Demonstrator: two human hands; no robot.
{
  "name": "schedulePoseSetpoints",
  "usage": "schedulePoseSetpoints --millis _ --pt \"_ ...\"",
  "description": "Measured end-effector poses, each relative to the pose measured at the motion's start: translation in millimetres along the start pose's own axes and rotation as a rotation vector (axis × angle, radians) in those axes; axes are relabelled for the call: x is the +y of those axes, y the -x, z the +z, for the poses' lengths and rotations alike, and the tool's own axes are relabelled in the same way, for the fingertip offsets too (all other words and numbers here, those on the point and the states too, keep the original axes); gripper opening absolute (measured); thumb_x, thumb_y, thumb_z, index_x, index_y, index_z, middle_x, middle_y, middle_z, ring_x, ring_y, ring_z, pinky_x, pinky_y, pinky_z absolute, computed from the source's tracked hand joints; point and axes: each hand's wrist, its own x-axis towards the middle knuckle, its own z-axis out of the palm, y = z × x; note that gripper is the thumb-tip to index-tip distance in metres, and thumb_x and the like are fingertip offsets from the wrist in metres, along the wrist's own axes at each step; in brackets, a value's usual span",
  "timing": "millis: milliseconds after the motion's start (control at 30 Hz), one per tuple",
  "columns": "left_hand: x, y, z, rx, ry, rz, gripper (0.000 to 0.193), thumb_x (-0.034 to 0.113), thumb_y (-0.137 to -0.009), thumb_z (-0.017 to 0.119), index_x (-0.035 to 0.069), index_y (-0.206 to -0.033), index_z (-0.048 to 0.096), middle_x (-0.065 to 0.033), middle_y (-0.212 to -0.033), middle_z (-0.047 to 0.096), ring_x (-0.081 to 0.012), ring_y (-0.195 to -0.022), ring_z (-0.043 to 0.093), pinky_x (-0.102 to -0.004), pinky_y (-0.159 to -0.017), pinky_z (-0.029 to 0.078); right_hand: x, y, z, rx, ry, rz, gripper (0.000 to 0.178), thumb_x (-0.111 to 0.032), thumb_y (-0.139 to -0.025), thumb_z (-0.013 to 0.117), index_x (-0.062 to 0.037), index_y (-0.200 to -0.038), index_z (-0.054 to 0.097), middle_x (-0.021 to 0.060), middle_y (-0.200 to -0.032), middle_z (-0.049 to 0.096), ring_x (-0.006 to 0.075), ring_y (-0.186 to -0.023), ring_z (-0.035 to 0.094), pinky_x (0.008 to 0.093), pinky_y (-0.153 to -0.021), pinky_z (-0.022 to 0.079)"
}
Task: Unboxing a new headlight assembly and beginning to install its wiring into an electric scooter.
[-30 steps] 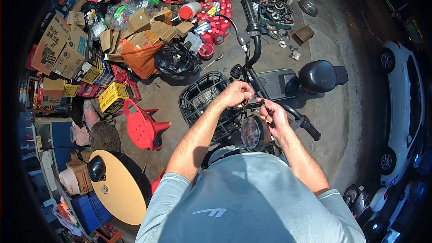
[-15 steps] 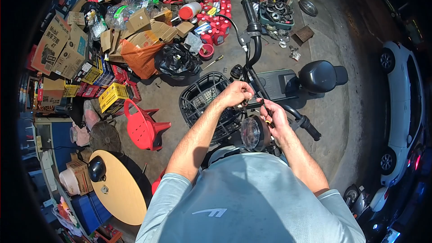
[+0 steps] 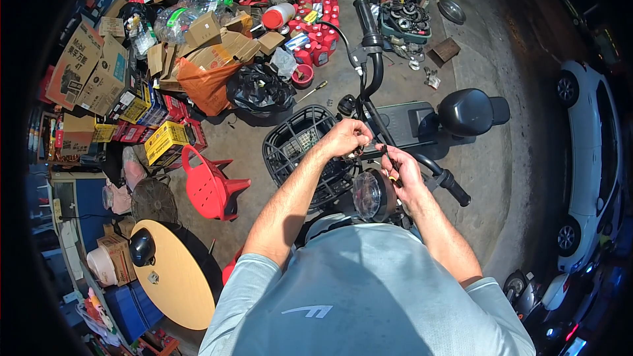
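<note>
Both my hands meet over the front of a scooter, between its black handlebar (image 3: 375,79) and its black wire basket (image 3: 280,142). My left hand (image 3: 346,137) is closed in a pinch, thumb against fingertips; the small thing between them cannot be made out. Just to its right, my right hand (image 3: 407,168) is closed round a short bundle of black wires (image 3: 387,158), with a yellow spot beside the fingers. Below the hands, close to my shirt, sits a round lamp (image 3: 367,194) with a clear front. My fingers partly hide the wiring.
A red plastic stool (image 3: 208,188) and a round wooden table (image 3: 175,277) stand to my left. Farther off lie cardboard boxes (image 3: 105,72), a black bag (image 3: 260,89) and red bottles (image 3: 321,46). The scooter's black seat (image 3: 465,112) is at right; a white car (image 3: 587,165) stands beyond.
My hands and the scooter look the same as before. At the far lower right, a red light by the cars has shifted downward.
</note>
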Motion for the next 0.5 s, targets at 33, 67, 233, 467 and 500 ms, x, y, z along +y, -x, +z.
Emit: schedulePoseSetpoints --millis 33,67,233,467,500 --pt "0.5 0.3 0.1 0.001 0.013 -0.002 0.01 0.004 -0.084 0.06 -0.001 -0.091 0.064 -0.0037 -0.078 0.065 -0.0092 -0.072 0.06 -0.0248 -0.067 0.049 0.2 -0.2 -0.4 -0.007 -0.004 -0.001 0.03 -0.007 -0.092 0.037 0.0055 -0.116 0.05 -0.0019 -0.057 0.043 0.0047 -0.039 0.031 0.0189 -0.05 0.036" --pt "0.7 0.4 0.0 0.002 0.026 -0.004 0.011 0.005 -0.082 0.061 -0.002 -0.091 0.064 -0.0049 -0.078 0.065 -0.0105 -0.073 0.061 -0.0261 -0.068 0.05 0.5 -0.8 -1.3 -0.007 -0.005 -0.002 0.03 -0.007 -0.092 0.037 0.0055 -0.116 0.05 -0.0019 -0.057 0.043 0.0047 -0.039 0.031 0.0189 -0.05 0.036" --pt "1.7 0.2 0.4 -0.001 0.02 -0.001 0.01 0.005 -0.083 0.061 -0.001 -0.091 0.063 -0.0034 -0.078 0.065 -0.0089 -0.072 0.06 -0.0246 -0.066 0.049 0.7 -1.0 -2.2 -0.014 0.0 -0.009 0.03 -0.007 -0.092 0.037 0.006 -0.116 0.05 -0.0021 -0.057 0.043 0.0046 -0.039 0.031 0.0188 -0.05 0.036" --pt "-1.0 -0.8 -0.3 -0.002 0.018 -0.011 0.012 0.005 -0.082 0.06 -0.002 -0.091 0.064 -0.0035 -0.078 0.064 -0.0098 -0.072 0.06 -0.0254 -0.067 0.05 -0.1 0.3 -0.5 -0.006 0.012 -0.013 0.03 -0.007 -0.092 0.038 0.0058 -0.116 0.05 -0.0024 -0.057 0.043 0.0045 -0.039 0.031 0.019 -0.05 0.036" --pt "-1.0 -0.7 -0.4 -0.002 0.018 -0.011 0.012 0.005 -0.082 0.06 -0.002 -0.091 0.064 -0.0035 -0.078 0.064 -0.0098 -0.072 0.06 -0.0254 -0.067 0.05 -0.2 0.6 -0.2 -0.004 0.008 -0.011 0.03 -0.007 -0.092 0.038 0.0058 -0.116 0.051 -0.0025 -0.057 0.043 0.0045 -0.039 0.031 0.019 -0.051 0.036"
